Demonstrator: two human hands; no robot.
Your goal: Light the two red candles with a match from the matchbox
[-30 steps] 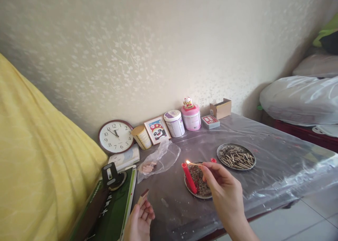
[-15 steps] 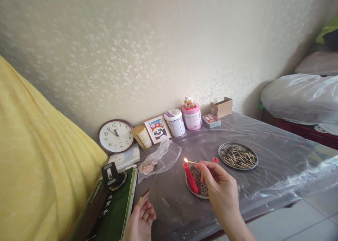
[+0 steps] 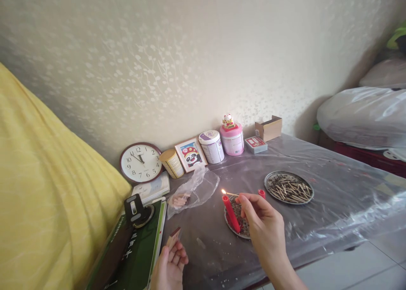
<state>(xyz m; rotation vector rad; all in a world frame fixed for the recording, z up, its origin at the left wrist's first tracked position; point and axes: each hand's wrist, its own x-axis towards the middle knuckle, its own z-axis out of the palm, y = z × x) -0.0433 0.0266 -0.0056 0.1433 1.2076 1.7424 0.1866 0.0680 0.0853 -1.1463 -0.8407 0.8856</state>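
Observation:
Between thumb and fingers, my right hand [image 3: 264, 226] pinches a wooden match [image 3: 232, 194]. A small flame burns at the match tip, right over the top of a red candle [image 3: 231, 215]; whether the wick itself is alight I cannot tell. The candle leans to the left in a round tray [image 3: 227, 225] of dark grit. Behind my right hand shows the top of a second red candle [image 3: 261, 193], mostly hidden. Low at the front, my left hand [image 3: 171, 264] holds a matchbox [image 3: 173, 238], its fingers curled around it.
A round plate of used matches [image 3: 289, 187] lies to the right. A clear plastic bag [image 3: 193, 192] and green books [image 3: 139, 247] are on the left. Along the wall stand a clock [image 3: 141, 163], a panda picture [image 3: 191, 154], tins [image 3: 212, 147] and a cardboard box [image 3: 268, 128].
The view has shifted slightly, so the table's things sit a little further right. Both hands keep their hold, and the burning match stays at the candle's top.

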